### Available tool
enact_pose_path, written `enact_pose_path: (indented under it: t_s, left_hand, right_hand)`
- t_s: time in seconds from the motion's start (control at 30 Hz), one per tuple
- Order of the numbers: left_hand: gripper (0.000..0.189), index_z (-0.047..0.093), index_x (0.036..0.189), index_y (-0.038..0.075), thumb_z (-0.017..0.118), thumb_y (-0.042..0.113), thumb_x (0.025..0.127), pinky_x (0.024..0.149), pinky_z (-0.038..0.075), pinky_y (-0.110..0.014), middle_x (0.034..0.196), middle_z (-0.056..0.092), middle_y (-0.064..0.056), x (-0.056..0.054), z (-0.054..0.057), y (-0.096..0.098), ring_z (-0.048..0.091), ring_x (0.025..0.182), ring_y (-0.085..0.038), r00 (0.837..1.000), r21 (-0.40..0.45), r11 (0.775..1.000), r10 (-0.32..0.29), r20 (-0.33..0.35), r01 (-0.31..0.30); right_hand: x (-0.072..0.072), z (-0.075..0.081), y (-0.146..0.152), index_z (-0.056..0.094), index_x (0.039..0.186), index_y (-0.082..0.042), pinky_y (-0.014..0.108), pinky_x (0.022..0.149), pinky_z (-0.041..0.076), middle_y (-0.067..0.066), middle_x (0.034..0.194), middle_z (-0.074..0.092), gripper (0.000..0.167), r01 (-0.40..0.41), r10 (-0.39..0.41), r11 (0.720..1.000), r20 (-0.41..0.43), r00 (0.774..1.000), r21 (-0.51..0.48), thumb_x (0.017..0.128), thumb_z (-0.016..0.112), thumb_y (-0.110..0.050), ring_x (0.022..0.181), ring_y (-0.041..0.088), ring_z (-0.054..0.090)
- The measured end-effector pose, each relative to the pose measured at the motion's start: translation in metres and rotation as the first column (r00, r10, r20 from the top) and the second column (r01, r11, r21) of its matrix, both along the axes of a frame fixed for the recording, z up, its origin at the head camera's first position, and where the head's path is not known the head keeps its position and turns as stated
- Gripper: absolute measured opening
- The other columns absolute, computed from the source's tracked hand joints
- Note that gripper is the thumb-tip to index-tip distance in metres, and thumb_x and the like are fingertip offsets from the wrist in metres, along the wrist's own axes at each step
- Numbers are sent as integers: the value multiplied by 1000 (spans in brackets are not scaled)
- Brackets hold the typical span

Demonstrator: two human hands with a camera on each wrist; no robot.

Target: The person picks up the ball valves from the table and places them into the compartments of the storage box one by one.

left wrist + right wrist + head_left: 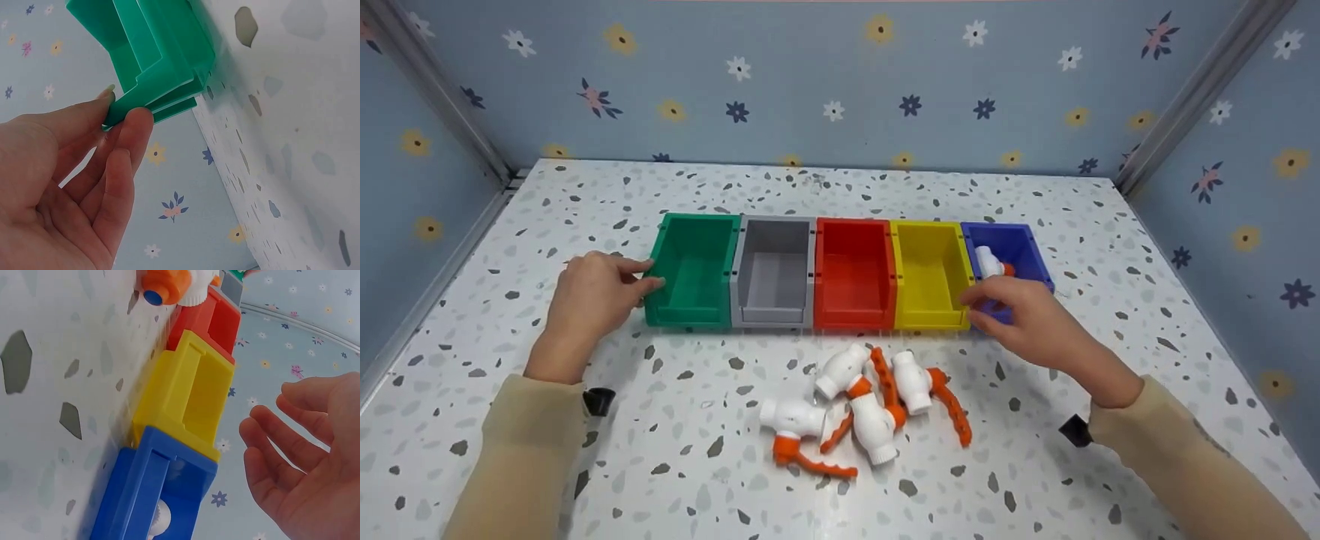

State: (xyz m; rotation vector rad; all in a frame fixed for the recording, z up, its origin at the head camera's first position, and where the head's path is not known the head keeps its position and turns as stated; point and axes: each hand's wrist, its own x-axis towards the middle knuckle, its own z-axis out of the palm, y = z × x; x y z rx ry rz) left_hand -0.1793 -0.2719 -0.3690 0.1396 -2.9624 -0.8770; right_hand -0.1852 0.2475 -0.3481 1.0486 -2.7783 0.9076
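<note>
My left hand [592,292] pinches the side edge of the green bin [690,318] between thumb and fingers; the left wrist view shows the grip close up on the green plastic [169,73]. At the other end of the row, my right hand [1027,315] is over the front of the blue bin [1041,262], near the yellow bin [931,320]. In the right wrist view its fingers are loosely bent and hold nothing. Inside the blue bin lies a white ball valve [987,261] with an orange part, partly hidden by the hand in the head view.
Between green and yellow stand a grey bin [773,316] and a red bin [855,319], side by side. Several white valves [874,427] with orange handles lie in a loose pile in front of the row. Flowered walls [825,75] enclose the speckled table [660,465].
</note>
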Motion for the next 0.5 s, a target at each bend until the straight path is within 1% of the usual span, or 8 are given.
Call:
enact_pose_path:
  t_s: [0.1,0.2,0.3,0.43,0.5]
  left_hand:
    - [40,63,131,2,69,21,96,60,48,-34,101,70,-23,0,0,0,67,79,-26,1000,6,1000,1,1,-1]
    - [40,63,131,2,69,21,96,60,48,-34,103,70,-23,0,-1,0,67,79,-26,1000,6,1000,1,1,-1]
    - [40,63,131,2,69,21,96,61,48,-34,104,70,-24,-1,-1,1,67,80,-26,1000,5,1000,2,9,-2]
    - [40,63,131,2,69,21,96,61,48,-34,105,70,-24,0,-1,1,68,81,-27,1000,5,1000,3,6,-3]
    - [41,63,131,1,69,21,96,62,48,-34,105,69,-24,0,-1,0,68,81,-27,1000,3,1000,6,6,-6]
  right_hand:
    - [3,-2,-2,70,110,-10,39,79,57,4,107,71,18,-29,29,1000,-4,1000,0,92,71,-7,92,12,66]
    - [7,-4,-4,70,110,-11,39,80,57,2,107,70,19,-54,54,999,-16,998,2,92,72,-7,93,11,66]
    - [11,-6,-7,69,111,-12,36,80,57,-1,107,70,20,-68,69,997,-16,998,18,92,72,-9,94,12,65]
    - [16,-11,-12,69,113,-15,35,81,55,-4,107,68,21,-72,70,996,25,997,57,93,73,-15,93,13,63]
    - [17,-14,-15,68,115,-16,38,82,55,-4,108,67,23,-82,78,994,54,995,72,93,73,-16,94,15,62]
